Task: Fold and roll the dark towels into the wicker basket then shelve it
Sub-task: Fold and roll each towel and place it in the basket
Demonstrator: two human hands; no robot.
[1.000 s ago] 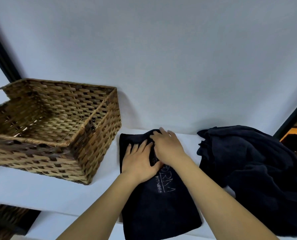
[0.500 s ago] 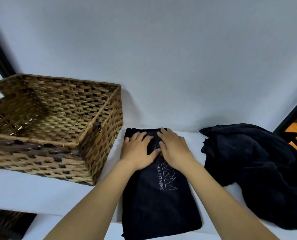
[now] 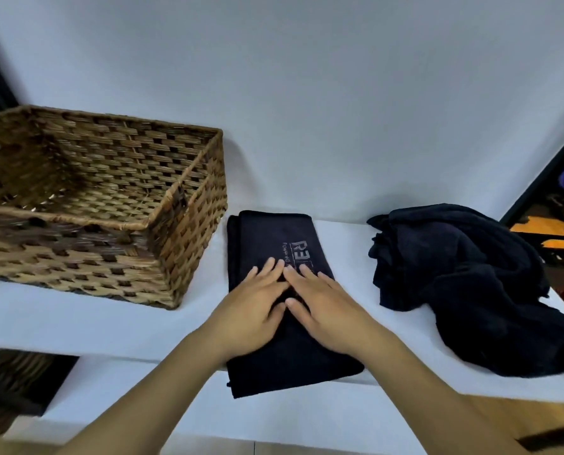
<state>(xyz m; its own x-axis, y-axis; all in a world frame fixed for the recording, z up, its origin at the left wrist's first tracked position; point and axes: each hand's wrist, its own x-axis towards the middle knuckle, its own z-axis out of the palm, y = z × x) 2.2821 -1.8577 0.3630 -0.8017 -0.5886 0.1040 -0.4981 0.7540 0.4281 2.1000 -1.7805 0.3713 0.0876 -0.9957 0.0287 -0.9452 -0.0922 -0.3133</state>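
A white shelf top [image 3: 87,323] runs across the view against a pale wall [image 3: 307,93], and everything stands on it. Largest is the one wicker basket [image 3: 188,224], rectangular and open-topped, at the left end; no towel shows inside it. At the right end lies one loose heap of dark towels [image 3: 464,284], crumpled, so the number in it cannot be told. Between basket and heap, apart from both, lies one folded dark towel [image 3: 274,238], a long flat strip with pale lettering on top, its near end hanging slightly over the shelf's front edge. Two hands rest on this towel side by side, index fingers touching. The left hand [image 3: 251,310] lies flat, fingers straight and pressed down on the cloth. The right hand [image 3: 323,310] does the same, palm down, fingers extended, gripping nothing.
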